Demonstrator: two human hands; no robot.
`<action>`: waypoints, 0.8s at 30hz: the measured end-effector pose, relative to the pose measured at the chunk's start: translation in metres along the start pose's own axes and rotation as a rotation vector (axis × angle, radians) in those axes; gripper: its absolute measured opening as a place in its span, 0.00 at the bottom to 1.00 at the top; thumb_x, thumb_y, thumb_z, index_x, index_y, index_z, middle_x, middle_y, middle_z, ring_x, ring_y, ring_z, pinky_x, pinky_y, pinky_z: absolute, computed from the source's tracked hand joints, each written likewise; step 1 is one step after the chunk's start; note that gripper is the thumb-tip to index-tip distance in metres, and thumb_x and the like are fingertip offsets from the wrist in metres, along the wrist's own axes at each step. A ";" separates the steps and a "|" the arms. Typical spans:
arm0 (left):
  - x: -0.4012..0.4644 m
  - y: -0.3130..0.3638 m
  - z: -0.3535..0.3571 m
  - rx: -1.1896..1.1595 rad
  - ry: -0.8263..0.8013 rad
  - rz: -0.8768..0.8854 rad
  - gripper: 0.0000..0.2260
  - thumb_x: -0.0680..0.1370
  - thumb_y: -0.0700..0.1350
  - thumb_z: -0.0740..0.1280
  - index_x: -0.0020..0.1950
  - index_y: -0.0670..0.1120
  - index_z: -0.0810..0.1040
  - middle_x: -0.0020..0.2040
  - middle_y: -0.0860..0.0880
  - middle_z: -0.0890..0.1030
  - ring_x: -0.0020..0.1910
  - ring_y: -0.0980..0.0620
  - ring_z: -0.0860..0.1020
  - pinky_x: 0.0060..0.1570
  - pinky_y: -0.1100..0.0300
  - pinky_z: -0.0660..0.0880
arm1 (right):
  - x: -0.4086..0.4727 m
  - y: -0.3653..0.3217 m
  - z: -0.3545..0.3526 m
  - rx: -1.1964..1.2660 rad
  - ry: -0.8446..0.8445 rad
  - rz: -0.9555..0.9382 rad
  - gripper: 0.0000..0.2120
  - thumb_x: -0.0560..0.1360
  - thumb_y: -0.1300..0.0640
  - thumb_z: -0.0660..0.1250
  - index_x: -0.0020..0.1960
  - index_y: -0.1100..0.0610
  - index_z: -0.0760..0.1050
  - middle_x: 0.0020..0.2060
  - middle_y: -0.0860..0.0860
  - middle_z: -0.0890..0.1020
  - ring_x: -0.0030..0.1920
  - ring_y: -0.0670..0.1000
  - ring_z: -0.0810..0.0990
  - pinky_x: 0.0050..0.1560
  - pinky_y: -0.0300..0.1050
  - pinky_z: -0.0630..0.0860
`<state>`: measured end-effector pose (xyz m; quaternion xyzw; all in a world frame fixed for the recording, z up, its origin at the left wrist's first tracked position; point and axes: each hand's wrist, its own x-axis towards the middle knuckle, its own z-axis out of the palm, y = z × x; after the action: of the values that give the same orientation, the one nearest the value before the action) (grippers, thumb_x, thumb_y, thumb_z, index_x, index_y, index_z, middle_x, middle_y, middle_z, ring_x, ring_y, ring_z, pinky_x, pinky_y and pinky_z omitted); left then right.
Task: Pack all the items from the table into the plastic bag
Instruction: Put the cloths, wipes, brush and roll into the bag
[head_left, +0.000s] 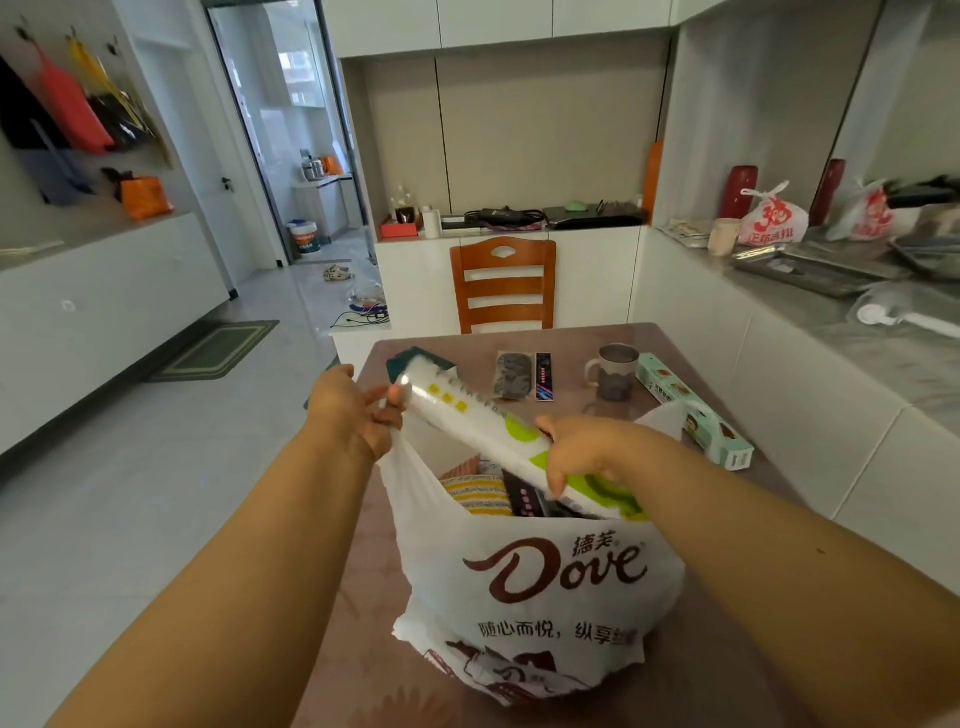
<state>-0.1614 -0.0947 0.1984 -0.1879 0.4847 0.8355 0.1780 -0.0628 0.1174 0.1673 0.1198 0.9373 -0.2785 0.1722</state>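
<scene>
Plastic bag (540, 577) standing on desk (696, 675); left hand (353, 410) gripping its handle; right hand (582, 452) clutching white roll (467, 415).

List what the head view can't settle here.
- Contents of the white Dove plastic bag: mostly hidden by its wall, only tops show.
- Lower end of the white-and-green wrapped roll: covered by the right hand.
- Dark green item behind the roll: largely hidden.
- Left hand palm: turned away.
- Print on the pale green box: too small.
</scene>
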 end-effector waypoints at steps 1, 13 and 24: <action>0.003 0.001 -0.001 -0.012 0.013 0.007 0.21 0.80 0.51 0.54 0.70 0.42 0.67 0.52 0.40 0.79 0.18 0.53 0.70 0.15 0.69 0.60 | -0.003 0.002 0.001 -0.125 -0.020 0.001 0.42 0.66 0.63 0.74 0.75 0.57 0.58 0.68 0.56 0.71 0.64 0.58 0.72 0.57 0.46 0.72; 0.001 -0.004 0.029 0.274 0.011 0.099 0.20 0.80 0.52 0.56 0.68 0.45 0.72 0.60 0.40 0.79 0.28 0.53 0.74 0.17 0.71 0.65 | -0.003 0.003 0.004 0.001 -0.097 -0.260 0.29 0.72 0.66 0.70 0.70 0.51 0.69 0.66 0.47 0.75 0.65 0.48 0.73 0.62 0.42 0.69; -0.007 -0.006 0.037 0.392 0.036 0.135 0.17 0.80 0.51 0.57 0.62 0.44 0.76 0.52 0.40 0.81 0.21 0.55 0.72 0.19 0.69 0.64 | 0.008 0.056 -0.044 -0.394 0.286 0.536 0.22 0.77 0.53 0.61 0.69 0.59 0.64 0.65 0.58 0.72 0.65 0.61 0.71 0.64 0.57 0.69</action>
<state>-0.1578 -0.0607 0.2140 -0.1315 0.6527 0.7317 0.1460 -0.0634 0.1890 0.1720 0.3633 0.9229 -0.0180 0.1262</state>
